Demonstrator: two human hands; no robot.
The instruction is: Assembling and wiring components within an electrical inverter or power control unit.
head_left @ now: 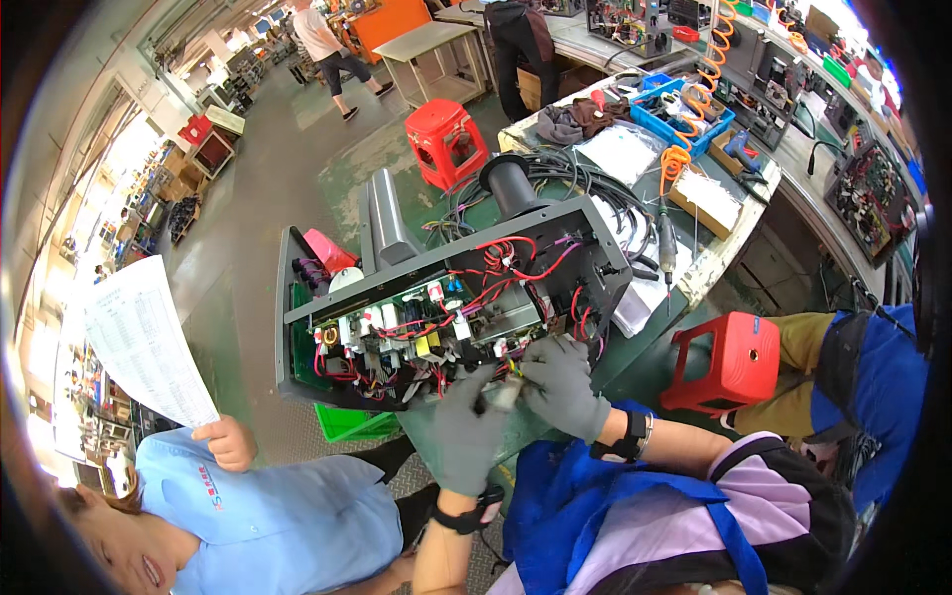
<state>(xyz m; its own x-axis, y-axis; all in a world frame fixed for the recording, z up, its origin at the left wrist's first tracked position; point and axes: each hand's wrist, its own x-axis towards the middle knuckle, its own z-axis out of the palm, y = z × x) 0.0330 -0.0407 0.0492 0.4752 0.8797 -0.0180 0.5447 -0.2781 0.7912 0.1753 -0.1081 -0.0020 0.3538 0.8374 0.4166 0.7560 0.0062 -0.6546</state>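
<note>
An open dark metal equipment case [436, 260] lies on a green work surface, its inside full of circuit boards and red, black and purple wires [516, 260]. At its near edge, both hands, in grey gloves, come close together. My left hand [468, 431] is closed, its fingertips beside a small pale piece [508, 394] between the hands. With bent fingers, my right hand [563, 385] reaches the case's near right part, next to a bit of yellow-green wire. Fingers hide what either hand grips.
To the left, a person in a blue shirt [288, 506] holds a printed sheet [149, 342]. Red stools [444, 144] stand behind and at right [732, 362]. A screwdriver [667, 243] hangs from an orange coiled hose. Black cables [585, 183] lie behind the case; a green crate [352, 423] sits below.
</note>
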